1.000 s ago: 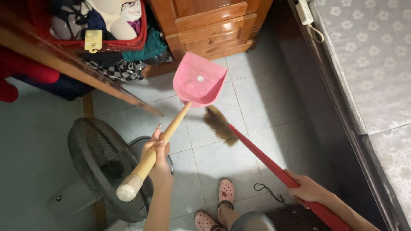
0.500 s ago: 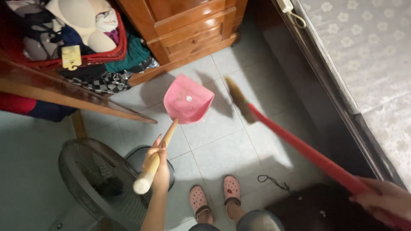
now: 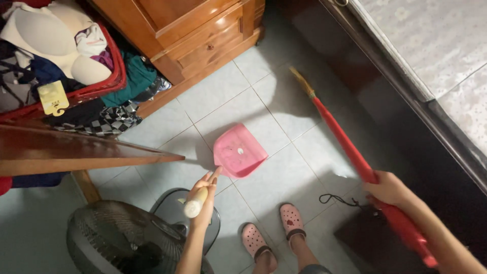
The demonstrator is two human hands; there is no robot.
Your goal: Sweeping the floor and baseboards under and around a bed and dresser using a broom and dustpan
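While the left hand (image 3: 203, 195) is gripping the dustpan (image 3: 238, 157) by its wooden handle, the right hand (image 3: 388, 189) is clasping the red broom (image 3: 345, 142), bristles touching the floor (image 3: 284, 177).

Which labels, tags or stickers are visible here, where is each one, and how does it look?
Tag: pale yellow card with a hook-shaped lower end, hanging on the front rim of the red basket, upper left.
Sticker: small, round, white, at the middle of the pink dustpan on the floor tiles.
No screens or packages show.
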